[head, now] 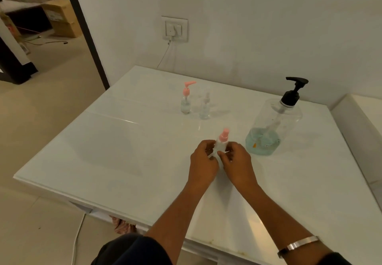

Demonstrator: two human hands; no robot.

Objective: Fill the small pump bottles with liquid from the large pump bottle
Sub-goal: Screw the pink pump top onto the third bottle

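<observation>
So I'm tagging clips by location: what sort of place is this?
Probably an indoor room in a home or small office: a white table against a plain wall, a wall socket with a cable, and cardboard boxes through the doorway.

dim, warm indoor light | soft glare on table (124,140) | wide-angle edge bending | slight blur

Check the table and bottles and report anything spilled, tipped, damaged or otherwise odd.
No spill or damage shows. Large pump bottle stands upright with only a shallow layer of blue liquid. Two small bottles stand upright farther back. Left hand and right hand hold a third, pink-capped bottle, tilted.
</observation>
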